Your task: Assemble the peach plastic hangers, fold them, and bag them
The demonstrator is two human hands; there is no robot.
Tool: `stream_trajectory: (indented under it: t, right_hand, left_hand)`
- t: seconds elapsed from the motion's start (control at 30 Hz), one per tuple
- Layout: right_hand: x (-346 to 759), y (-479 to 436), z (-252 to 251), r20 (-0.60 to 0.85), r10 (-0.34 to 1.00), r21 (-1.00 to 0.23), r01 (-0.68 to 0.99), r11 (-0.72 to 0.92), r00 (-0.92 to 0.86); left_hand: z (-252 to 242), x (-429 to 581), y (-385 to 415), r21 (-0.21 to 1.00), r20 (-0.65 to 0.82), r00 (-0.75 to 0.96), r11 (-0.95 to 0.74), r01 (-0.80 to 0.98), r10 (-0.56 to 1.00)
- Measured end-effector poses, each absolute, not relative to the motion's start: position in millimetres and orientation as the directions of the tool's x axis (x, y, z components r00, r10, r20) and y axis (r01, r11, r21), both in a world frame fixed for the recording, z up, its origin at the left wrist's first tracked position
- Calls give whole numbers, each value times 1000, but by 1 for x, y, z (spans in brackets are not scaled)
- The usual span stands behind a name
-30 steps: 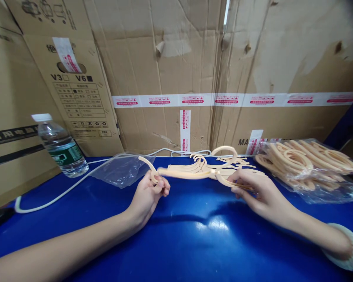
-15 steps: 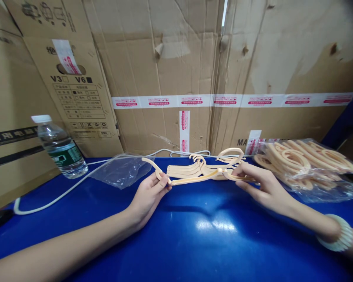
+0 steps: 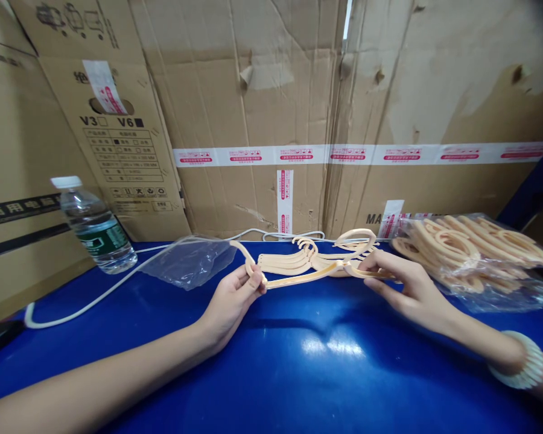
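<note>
A peach-coloured plastic hanger (image 3: 305, 277), apparently a folding one, is held level just above the blue table. Pinched between thumb and fingers of my left hand (image 3: 238, 295) is its left end, where a curved piece (image 3: 243, 250) rises up and to the left. My right hand (image 3: 400, 283) grips the hanger's right arm from above, its fingers partly covering that part. Directly behind lies a row of similar peach hangers (image 3: 285, 262), their hooks side by side. An oval peach loop (image 3: 366, 238) shows close to my right fingers.
Clear plastic bags of peach hanger parts (image 3: 470, 253) lie at the right. An empty-looking clear bag (image 3: 190, 265), a white cable (image 3: 85, 307) and a water bottle (image 3: 99, 232) are at the left. Cardboard (image 3: 253, 199) walls the back of the blue table (image 3: 298, 374).
The curved piece at my left hand has swung slightly to the right and stands a little steeper. My right hand keeps its grip, almost unmoved.
</note>
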State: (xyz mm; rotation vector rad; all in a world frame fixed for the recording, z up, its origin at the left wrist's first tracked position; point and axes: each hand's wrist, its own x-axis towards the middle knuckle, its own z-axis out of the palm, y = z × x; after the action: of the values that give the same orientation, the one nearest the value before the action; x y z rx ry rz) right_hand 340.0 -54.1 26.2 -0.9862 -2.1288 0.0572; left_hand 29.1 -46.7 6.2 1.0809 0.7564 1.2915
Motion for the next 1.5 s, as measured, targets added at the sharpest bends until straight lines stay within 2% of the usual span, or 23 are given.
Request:
stream_trajectory:
  t: [0.3, 0.9, 1.2, 1.5]
  right_hand:
    - [340, -54, 27, 644, 669, -346, 639, 687, -370]
    - [336, -57, 28, 667, 629, -309, 619, 722, -400]
    - [333, -61, 26, 716, 553, -202, 632, 748, -426]
    - [323, -70, 24, 700, 569, -229, 619, 751, -431]
  left_hand:
    - [11, 31, -52, 925, 116, 238, -17, -380, 964]
    - [10, 29, -51, 919, 144, 268, -29, -393, 952]
    - [10, 31, -50, 920, 156, 227, -57, -389, 961]
    - [7, 28, -46, 924, 163, 125, -107, -367, 979]
